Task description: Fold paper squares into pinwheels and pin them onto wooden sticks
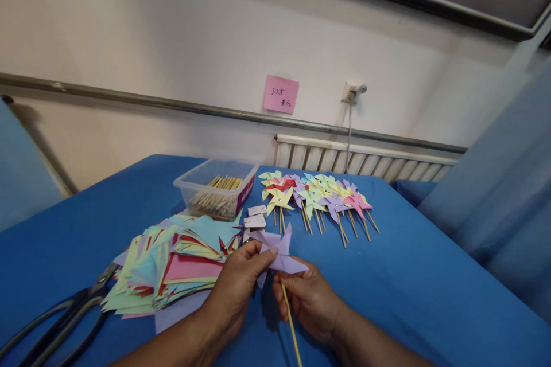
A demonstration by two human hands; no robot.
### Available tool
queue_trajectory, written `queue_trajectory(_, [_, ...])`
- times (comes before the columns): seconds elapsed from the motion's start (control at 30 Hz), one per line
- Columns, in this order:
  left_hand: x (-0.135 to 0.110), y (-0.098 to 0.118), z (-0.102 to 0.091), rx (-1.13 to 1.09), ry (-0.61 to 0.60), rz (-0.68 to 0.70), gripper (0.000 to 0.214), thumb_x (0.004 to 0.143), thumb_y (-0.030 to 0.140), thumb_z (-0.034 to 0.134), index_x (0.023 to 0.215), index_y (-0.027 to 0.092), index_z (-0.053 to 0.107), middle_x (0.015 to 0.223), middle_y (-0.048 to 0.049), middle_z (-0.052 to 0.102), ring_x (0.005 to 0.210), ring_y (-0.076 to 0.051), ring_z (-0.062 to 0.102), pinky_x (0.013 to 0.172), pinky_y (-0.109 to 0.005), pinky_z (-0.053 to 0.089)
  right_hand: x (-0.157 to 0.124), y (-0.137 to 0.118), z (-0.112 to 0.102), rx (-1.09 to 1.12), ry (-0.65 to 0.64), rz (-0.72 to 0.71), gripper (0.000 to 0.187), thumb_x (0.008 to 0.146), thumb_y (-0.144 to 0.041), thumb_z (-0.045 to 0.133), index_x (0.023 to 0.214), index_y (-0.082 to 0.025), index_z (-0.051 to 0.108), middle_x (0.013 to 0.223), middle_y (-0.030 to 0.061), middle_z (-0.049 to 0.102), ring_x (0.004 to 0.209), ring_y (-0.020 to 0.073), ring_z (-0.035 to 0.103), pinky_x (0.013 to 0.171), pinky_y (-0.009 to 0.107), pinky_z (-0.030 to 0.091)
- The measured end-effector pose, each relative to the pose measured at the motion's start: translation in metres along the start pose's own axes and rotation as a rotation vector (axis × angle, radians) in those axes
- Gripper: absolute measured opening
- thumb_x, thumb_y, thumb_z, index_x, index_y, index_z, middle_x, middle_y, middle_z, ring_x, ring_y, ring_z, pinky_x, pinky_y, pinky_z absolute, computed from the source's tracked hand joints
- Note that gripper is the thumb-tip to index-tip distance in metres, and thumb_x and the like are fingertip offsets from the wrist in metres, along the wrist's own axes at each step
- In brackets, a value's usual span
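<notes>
My left hand (241, 278) pinches a purple paper pinwheel (280, 253), its thumb pressed near the centre. Just below the pinwheel, my right hand (307, 301) grips a thin wooden stick (291, 324) that slants down toward me. The stick's top end lies behind the paper, so whether the two are joined is hidden. Left of my hands spreads a big pile of coloured paper pieces (185, 266) in green, yellow, blue, pink and red. Small white boxes (255, 220) stand just beyond my left hand. Several finished pinwheels (318, 198) on sticks lie together farther back.
A clear plastic bin (215, 186) holds many wooden sticks. Large black-handled scissors (81, 301) lie at the left. All this rests on a blue cloth-covered table (413, 275). Behind it are a radiator (327, 155), a pink note (281, 94) and a plugged-in socket (353, 92).
</notes>
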State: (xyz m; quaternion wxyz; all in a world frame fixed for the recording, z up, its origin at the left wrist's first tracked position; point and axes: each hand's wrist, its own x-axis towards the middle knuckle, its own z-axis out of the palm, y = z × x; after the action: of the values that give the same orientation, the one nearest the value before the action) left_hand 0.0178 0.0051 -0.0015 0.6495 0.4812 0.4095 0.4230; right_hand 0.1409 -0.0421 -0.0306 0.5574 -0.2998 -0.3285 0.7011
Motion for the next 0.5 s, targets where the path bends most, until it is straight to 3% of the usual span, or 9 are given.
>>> queue_trajectory(0.13, [0.004,0.008,-0.003,-0.004,0.088,0.048,0.026,0.068,0.039,0.069,0.07,0.016,0.059,0.062,0.0023,0.058,0.057,-0.011,0.051,0.056,-0.023,0.039,0.001,0.002,-0.003,-0.165,-0.012,0.024,0.037,0.066,-0.045,0.074,0.072,-0.014,0.055,0.057,-0.0008,0.059,0.04,0.0077,0.051,0.042,0.02,0.039])
queue_trajectory(0.23, [0.01,0.015,-0.007,-0.005,0.197,0.107,0.027,0.064,0.04,0.072,0.07,0.016,0.059,0.06,0.0043,0.056,0.055,-0.01,0.047,0.053,-0.021,0.037,0.0,0.003,-0.003,-0.341,0.018,-0.017,0.041,0.058,-0.044,0.079,0.065,-0.014,0.052,0.053,-0.0036,0.055,0.042,0.0048,0.045,0.043,0.018,0.034])
queue_trajectory(0.37, [0.014,0.024,-0.011,-0.029,0.269,0.148,0.029,0.062,0.039,0.074,0.071,0.016,0.06,0.06,0.0047,0.057,0.055,-0.01,0.048,0.053,-0.021,0.037,-0.002,0.006,-0.003,-0.488,0.07,-0.031,0.04,0.058,-0.044,0.078,0.06,-0.015,0.051,0.05,-0.0071,0.048,0.044,0.0035,0.038,0.044,0.017,0.03])
queue_trajectory(0.5, [0.016,0.028,-0.011,-0.049,0.234,0.117,0.031,0.06,0.038,0.075,0.077,0.015,0.063,0.066,0.0023,0.062,0.059,-0.011,0.052,0.058,-0.022,0.041,0.003,0.007,-0.007,-0.542,0.142,0.004,0.04,0.06,-0.049,0.074,0.06,-0.017,0.05,0.046,-0.0078,0.047,0.038,0.0035,0.036,0.039,0.018,0.027])
